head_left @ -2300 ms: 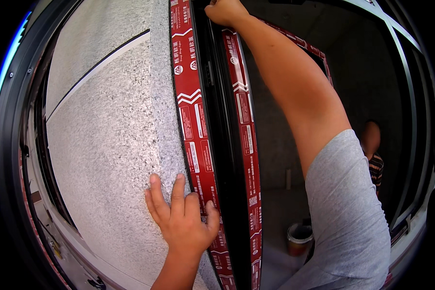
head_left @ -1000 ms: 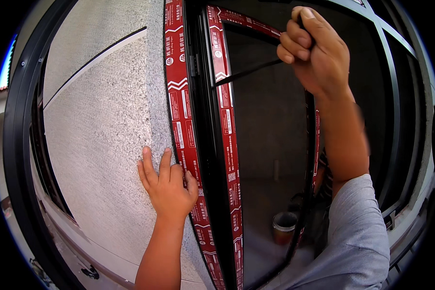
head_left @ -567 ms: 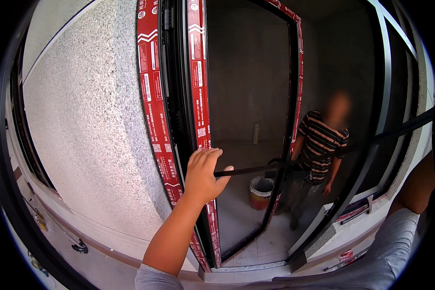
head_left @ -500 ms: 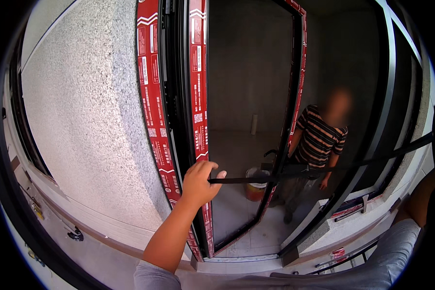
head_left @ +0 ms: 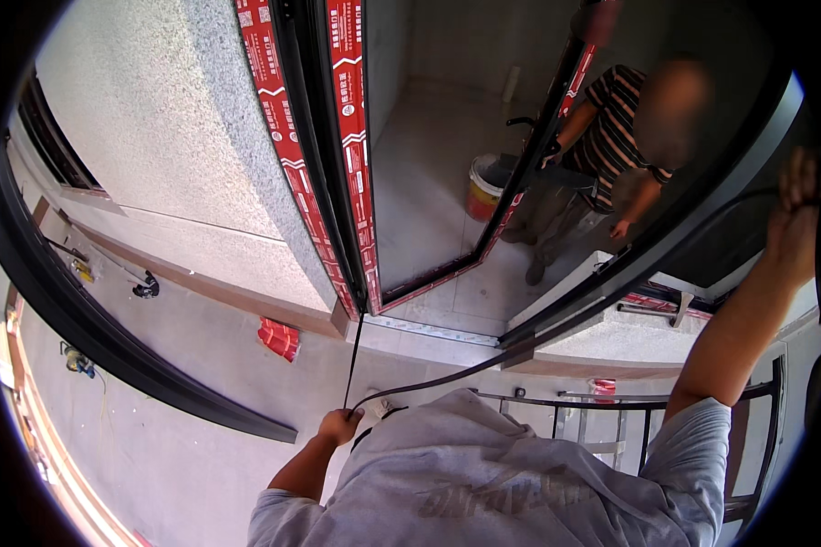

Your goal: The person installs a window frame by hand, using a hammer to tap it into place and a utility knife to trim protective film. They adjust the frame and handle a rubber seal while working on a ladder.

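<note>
My left hand (head_left: 340,425) is low down in front of my grey shirt, pinching a thin black rubber strip (head_left: 354,351). The strip runs up from that hand into the black window frame (head_left: 312,155), which carries red protective tape. A second length of the strip (head_left: 538,342) sweeps right and up to my right hand (head_left: 794,228), raised at the right edge and closed on it. Behind the open sash (head_left: 529,173) stands another person in a striped shirt (head_left: 611,137).
A speckled grey stone wall (head_left: 155,128) lies left of the frame. An orange and white bucket (head_left: 488,187) sits on the tiled floor inside. A black metal railing (head_left: 593,415) is below right. A curved black frame piece (head_left: 82,337) and small tools (head_left: 141,287) lie at left.
My left hand dropped from the frame's edge down to waist height, drawing the black strip along. My view tilted downward. My right hand stays raised at the right, holding the strip.
</note>
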`<action>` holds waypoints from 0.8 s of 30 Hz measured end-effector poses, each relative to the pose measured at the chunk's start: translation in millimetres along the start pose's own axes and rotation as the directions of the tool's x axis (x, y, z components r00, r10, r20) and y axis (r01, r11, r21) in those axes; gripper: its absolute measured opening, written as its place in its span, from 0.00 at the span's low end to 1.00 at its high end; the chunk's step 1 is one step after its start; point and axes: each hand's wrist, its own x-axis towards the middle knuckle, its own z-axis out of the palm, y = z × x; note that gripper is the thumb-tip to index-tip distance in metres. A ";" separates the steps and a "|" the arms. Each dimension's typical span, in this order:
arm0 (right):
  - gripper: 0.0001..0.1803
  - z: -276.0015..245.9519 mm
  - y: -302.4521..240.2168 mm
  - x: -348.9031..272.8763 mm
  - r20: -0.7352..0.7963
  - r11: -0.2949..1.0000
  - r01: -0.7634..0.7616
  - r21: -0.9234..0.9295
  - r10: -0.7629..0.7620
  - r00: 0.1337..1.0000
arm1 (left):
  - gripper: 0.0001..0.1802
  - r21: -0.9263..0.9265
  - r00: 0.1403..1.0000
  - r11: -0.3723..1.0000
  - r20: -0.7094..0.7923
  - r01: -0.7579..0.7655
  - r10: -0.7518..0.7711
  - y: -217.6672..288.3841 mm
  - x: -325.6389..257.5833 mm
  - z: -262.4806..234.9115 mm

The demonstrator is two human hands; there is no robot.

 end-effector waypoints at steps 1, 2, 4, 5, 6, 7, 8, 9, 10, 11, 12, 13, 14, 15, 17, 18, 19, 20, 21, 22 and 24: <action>0.15 -31.5 32.6 -4.4 0.620 0.934 -0.281 0.220 0.089 0.780 | 0.35 0.028 0.998 0.998 -0.017 0.053 -0.052 -27.8 -19.6 12.7; 0.13 -35.8 68.1 -53.5 0.576 0.885 -0.433 0.169 0.268 0.772 | 0.35 0.023 0.987 0.987 0.011 0.158 -0.158 -47.0 -44.6 16.5; 0.11 -46.4 89.1 -140.4 0.371 0.736 -0.676 -0.039 0.639 0.674 | 0.34 0.031 0.958 0.958 0.022 0.285 -0.286 -82.1 -92.0 13.0; 0.12 -78.1 126.1 -179.8 0.504 0.633 -0.774 -0.013 0.673 0.541 | 0.34 0.032 0.943 0.943 -0.001 0.332 -0.333 -95.9 -118.6 13.2; 0.12 -99.0 139.3 -224.9 0.499 0.546 -0.830 -0.116 0.754 0.426 | 0.33 -0.017 0.873 0.873 0.046 0.487 -0.486 -90.4 -148.6 2.3; 0.11 -116.3 144.5 -267.3 0.515 0.492 -0.844 -0.213 0.791 0.330 | 0.32 -0.070 0.776 0.774 0.100 0.629 -0.622 -84.2 -176.7 -3.3; 0.11 -144.6 155.5 -307.4 0.524 0.488 -0.803 -0.341 0.808 0.269 | 0.31 -0.035 0.808 0.807 0.028 0.589 -0.588 -103.0 -191.9 -5.6; 0.11 -161.9 150.2 -342.8 0.541 0.504 -0.747 -0.434 0.808 0.231 | 0.30 -0.005 0.828 0.829 -0.056 0.559 -0.558 -117.8 -214.0 -4.4; 0.11 -180.7 143.1 -369.4 0.603 0.472 -0.722 -0.505 0.792 0.096 | 0.27 -0.059 0.833 0.842 -0.121 0.537 -0.540 -97.0 -231.8 -15.7; 0.11 -197.1 134.4 -388.4 0.645 0.450 -0.685 -0.572 0.763 -0.038 | 0.23 -0.079 0.848 0.872 -0.203 0.484 -0.489 -79.0 -242.5 -23.4; 0.11 -211.1 125.4 -403.8 0.682 0.441 -0.679 -0.587 0.721 -0.121 | 0.21 -0.107 0.873 0.906 -0.245 0.409 -0.422 -49.9 -246.9 -36.0; 0.11 -220.7 116.5 -413.8 0.712 0.435 -0.671 -0.600 0.673 -0.200 | 0.19 -0.129 0.891 0.936 -0.287 0.326 -0.351 -14.8 -244.3 -49.2; 0.11 -223.0 105.9 -419.4 0.730 0.399 -0.700 -0.593 0.633 -0.258 | 0.17 -0.157 0.919 0.953 -0.267 0.257 -0.292 19.8 -234.8 -61.3; 0.11 -223.3 94.8 -424.6 0.743 0.360 -0.727 -0.585 0.596 -0.303 | 0.15 -0.179 0.944 0.967 -0.244 0.180 -0.221 51.8 -221.3 -71.2; 0.17 -219.3 78.5 -430.8 0.822 0.373 -0.768 -0.520 0.461 -0.333 | 0.11 -0.190 0.972 0.974 -0.222 -0.121 0.077 105.9 -188.3 -76.5; 0.21 -210.9 67.0 -424.6 0.866 0.431 -0.768 -0.473 0.389 -0.314 | 0.09 -0.227 0.949 0.930 -0.195 -0.288 0.247 137.8 -174.3 -78.4; 0.27 -200.7 53.8 -412.3 0.902 0.489 -0.764 -0.422 0.316 -0.296 | 0.07 -0.270 0.896 0.854 -0.170 -0.444 0.411 170.2 -163.1 -80.2; 0.30 -192.0 42.2 -397.2 0.915 0.503 -0.766 -0.401 0.261 -0.308 | 0.07 -0.341 0.824 0.754 -0.161 -0.562 0.543 199.8 -154.5 -82.8; 0.33 -185.9 35.4 -388.1 0.925 0.512 -0.771 -0.380 0.210 -0.316 | 0.06 -0.410 0.736 0.636 -0.150 -0.654 0.660 227.7 -148.4 -87.3; 0.30 -182.8 35.5 -389.1 0.959 0.525 -0.802 -0.285 0.159 -0.236 | 0.08 -0.450 0.671 0.558 -0.136 -0.697 0.729 254.2 -145.0 -93.4; 0.26 -178.7 35.3 -394.3 0.995 0.546 -0.832 -0.097 0.045 -0.086 | 0.10 -0.611 0.591 0.365 -0.214 -0.703 0.778 300.2 -145.7 -100.8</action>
